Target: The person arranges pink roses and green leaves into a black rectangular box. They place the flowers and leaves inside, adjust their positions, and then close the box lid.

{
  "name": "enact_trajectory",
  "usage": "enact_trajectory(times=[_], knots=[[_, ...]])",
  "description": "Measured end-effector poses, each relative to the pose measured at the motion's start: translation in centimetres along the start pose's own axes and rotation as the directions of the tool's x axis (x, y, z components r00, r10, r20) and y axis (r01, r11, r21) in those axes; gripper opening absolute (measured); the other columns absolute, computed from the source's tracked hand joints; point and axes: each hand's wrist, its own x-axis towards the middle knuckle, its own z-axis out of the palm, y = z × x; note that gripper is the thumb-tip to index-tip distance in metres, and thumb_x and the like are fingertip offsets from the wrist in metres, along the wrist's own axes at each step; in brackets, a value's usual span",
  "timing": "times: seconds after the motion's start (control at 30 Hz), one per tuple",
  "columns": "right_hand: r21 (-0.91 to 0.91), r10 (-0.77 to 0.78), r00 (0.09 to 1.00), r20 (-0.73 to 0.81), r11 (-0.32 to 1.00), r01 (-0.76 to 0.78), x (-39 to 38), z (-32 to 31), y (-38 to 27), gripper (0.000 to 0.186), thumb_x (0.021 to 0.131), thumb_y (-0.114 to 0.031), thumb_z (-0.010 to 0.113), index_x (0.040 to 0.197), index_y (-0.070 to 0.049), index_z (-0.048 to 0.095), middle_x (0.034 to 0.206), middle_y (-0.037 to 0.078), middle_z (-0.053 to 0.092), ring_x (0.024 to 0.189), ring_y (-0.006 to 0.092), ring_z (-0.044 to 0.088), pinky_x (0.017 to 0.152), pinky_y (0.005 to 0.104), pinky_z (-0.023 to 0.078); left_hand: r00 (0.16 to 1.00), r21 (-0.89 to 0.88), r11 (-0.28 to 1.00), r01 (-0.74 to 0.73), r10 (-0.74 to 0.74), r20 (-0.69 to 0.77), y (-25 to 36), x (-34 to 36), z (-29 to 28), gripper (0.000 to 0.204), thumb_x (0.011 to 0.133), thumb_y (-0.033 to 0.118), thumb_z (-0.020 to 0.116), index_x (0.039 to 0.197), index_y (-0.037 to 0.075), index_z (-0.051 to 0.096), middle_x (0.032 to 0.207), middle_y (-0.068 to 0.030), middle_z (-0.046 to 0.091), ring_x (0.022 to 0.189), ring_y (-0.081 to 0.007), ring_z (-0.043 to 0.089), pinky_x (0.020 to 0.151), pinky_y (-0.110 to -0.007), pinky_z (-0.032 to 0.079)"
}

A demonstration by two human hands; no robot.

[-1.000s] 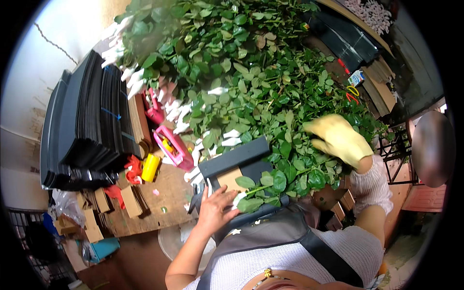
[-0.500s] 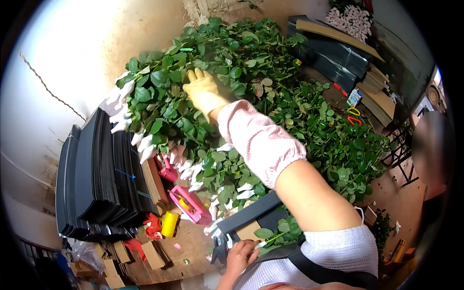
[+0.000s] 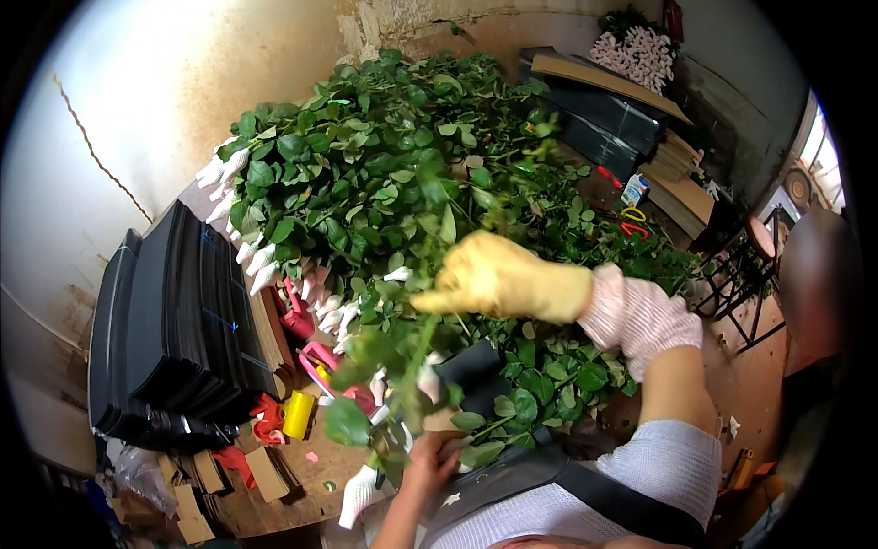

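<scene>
My right hand (image 3: 498, 279), in a yellow rubber glove and a pink striped sleeve cover, is closed around a leafy rose stem (image 3: 422, 343), blurred by motion. That rose hangs head down, its bud in a white net sleeve (image 3: 359, 499) beside my left forearm. My bare left hand (image 3: 432, 464) is low in front of me with fingers curled in. Next to its fingers lies another leafy stem (image 3: 498, 430); what the fingers grip is hidden. Beyond them a dark corrugated sheet (image 3: 471, 371) is partly covered. A large heap of leafy roses (image 3: 366, 174) fills the table, white-netted buds toward the left.
Stacked black corrugated sheets (image 3: 174, 320) stand at left. Near them are a pink tape dispenser (image 3: 320, 361), a yellow roll (image 3: 297, 414) and cardboard pieces (image 3: 273, 473). Scissors (image 3: 633, 222), a small carton (image 3: 635, 189) and more sheets (image 3: 594, 128) sit far right. A person (image 3: 817, 284) is at right.
My gloved right hand has come back from the heap toward me, bringing a rose stem with it. My left hand stays low in front, slightly left in the picture as the view shifted.
</scene>
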Motion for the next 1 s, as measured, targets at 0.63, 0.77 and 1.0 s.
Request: enact_trajectory(times=[0.63,0.77,1.0], knots=[[-0.296,0.480,0.730,0.487,0.877,-0.379,-4.1,3.2,-1.2,0.022,0.097,-0.019,0.059,0.110,-0.006,0.070,0.088,0.012,0.070,0.082,0.0313,0.071,0.074,0.0468,0.058,0.991,-0.053,0.997,0.051,-0.057,-0.125,0.7,-0.7,0.0,0.055,0.085,0.013,0.084,0.135,0.010,0.064,0.129,-0.0108,0.061,0.100,-0.0245,0.070,0.086,-0.034,0.060],[-0.333,-0.053,0.998,-0.015,0.942,0.045,-2.1,14.0,6.0,0.023,0.096,-0.019,0.057,0.112,-0.009,0.069,0.106,0.009,0.071,0.107,0.0276,0.068,0.087,0.0391,0.054,0.993,-0.014,0.998,0.060,-0.061,-0.105,2.1,0.2,-0.2,0.048,0.087,0.015,0.083,0.131,0.007,0.067,0.121,-0.0117,0.063,0.095,-0.0244,0.070,0.082,-0.035,0.060],[0.185,-0.133,0.988,-0.073,0.972,0.145,5.2,11.3,3.8,0.005,0.081,-0.012,0.067,0.083,-0.009,0.064,0.081,0.011,0.068,0.074,0.0345,0.068,0.066,0.0435,0.056,0.921,0.309,0.944,-0.115,0.218,-0.323,1.1,1.7,1.0,0.025,0.089,0.018,0.079,0.107,0.003,0.073,0.098,-0.0136,0.070,0.086,-0.0335,0.067,0.077,-0.041,0.054]])
